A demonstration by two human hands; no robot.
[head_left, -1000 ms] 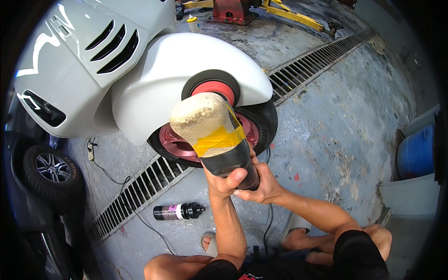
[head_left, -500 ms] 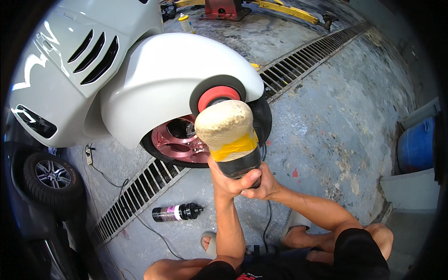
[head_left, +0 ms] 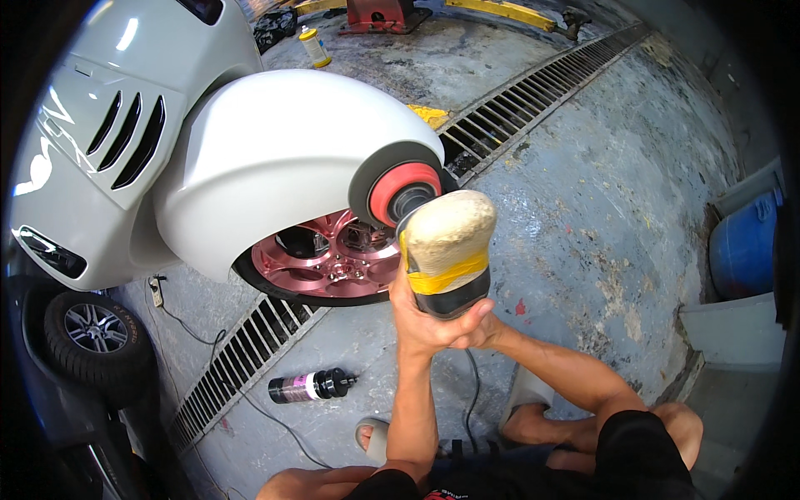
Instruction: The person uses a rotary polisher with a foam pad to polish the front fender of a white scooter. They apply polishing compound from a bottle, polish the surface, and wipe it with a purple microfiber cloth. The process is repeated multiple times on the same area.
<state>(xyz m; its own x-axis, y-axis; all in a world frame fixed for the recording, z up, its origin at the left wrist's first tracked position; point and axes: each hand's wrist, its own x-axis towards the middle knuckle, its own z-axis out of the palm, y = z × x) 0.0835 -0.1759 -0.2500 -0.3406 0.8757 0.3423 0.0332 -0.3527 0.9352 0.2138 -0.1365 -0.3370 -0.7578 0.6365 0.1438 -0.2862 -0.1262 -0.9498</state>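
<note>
Clamping both hands (head_left: 423, 325) together around a cream-and-black power polisher (head_left: 452, 223) just off centre toward 3 o'clock, with its dark pad (head_left: 364, 179) reaching to 11 o'clock, over the far end of the white fender (head_left: 292, 117). Best done, seemingly, by laying the pad flat to the curve, pressing lightly near the edge and leading the cord (head_left: 475, 402) clear toward 6 o'clock.
</note>
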